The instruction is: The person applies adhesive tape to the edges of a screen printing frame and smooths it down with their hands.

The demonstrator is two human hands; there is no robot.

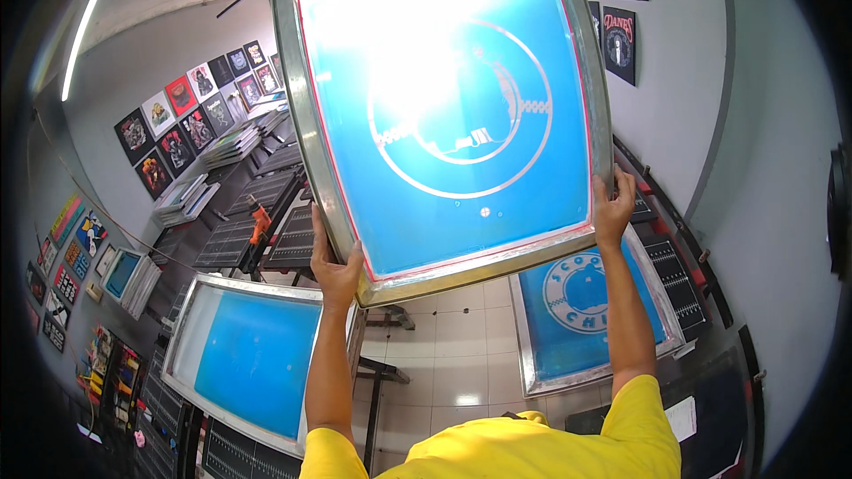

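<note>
Raised in front of me is a screen printing frame with blue mesh and a metal border, a bright light glaring through its upper part. A pale round design with two rings shows in the mesh. My left hand grips the frame's lower left corner, the thumb on the near side. On the right side near the bottom, my right hand holds the metal border with its fingers curled round it. Both arms are stretched up and forward.
A second blue screen lies at the lower left, and a third blue screen with a round white design at the right. Dark printing platens line the left. An orange tool stands there. Prints hang on the walls; white floor tiles show between.
</note>
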